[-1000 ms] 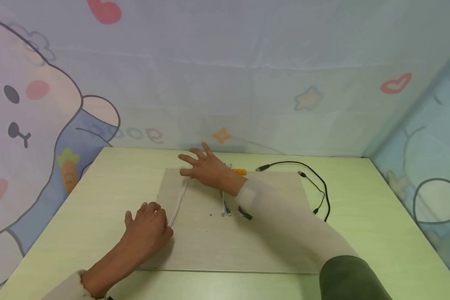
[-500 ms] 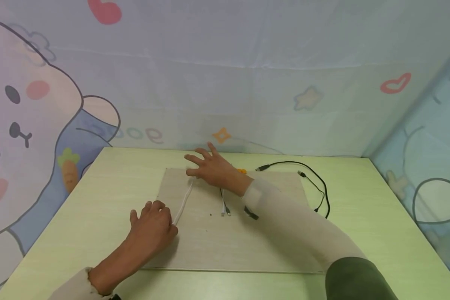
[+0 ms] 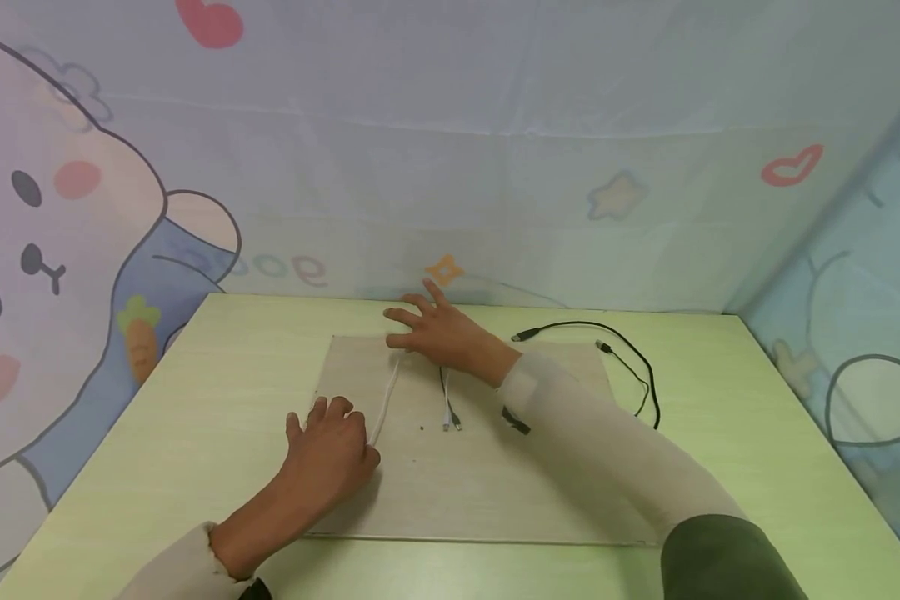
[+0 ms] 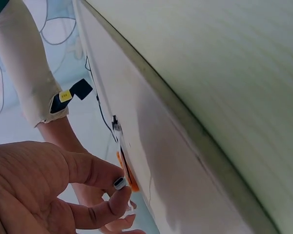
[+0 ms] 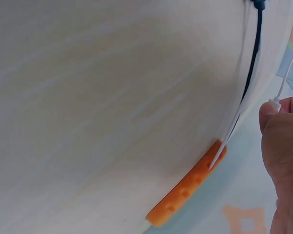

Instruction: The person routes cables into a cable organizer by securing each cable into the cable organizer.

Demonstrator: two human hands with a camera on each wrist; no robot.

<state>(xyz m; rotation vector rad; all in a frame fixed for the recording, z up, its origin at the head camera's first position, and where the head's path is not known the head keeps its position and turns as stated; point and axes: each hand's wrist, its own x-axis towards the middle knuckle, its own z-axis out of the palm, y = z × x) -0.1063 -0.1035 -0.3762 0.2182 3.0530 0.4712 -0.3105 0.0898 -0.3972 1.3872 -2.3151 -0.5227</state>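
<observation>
A white USB cable [image 3: 387, 400] stretches between my two hands above a pale board. Its near plug [image 4: 120, 183] is pinched between thumb and finger of my left hand [image 3: 332, 450]. At the far end, my right hand [image 3: 453, 337] pinches the other white plug [image 5: 275, 103], with the remaining fingers spread. Below the right hand, an orange cable holder [image 5: 185, 191] with a row of notches sits at the board's back edge; in the head view the hand hides it. A white cable [image 3: 446, 408] and a black cable [image 3: 454, 412] run from the holder side by side.
The board [image 3: 510, 500] lies on a light yellow-green table [image 3: 765, 467]. To the right lie a thick black cable [image 3: 637, 348] and a thinner black cable [image 3: 633, 372], partly behind the right forearm. A printed cloth [image 3: 540, 200] hangs behind the table.
Both hands have moved to the right with the white cable held between them, bringing it nearer the two cables on the board. The right hand now covers the orange holder in the head view.
</observation>
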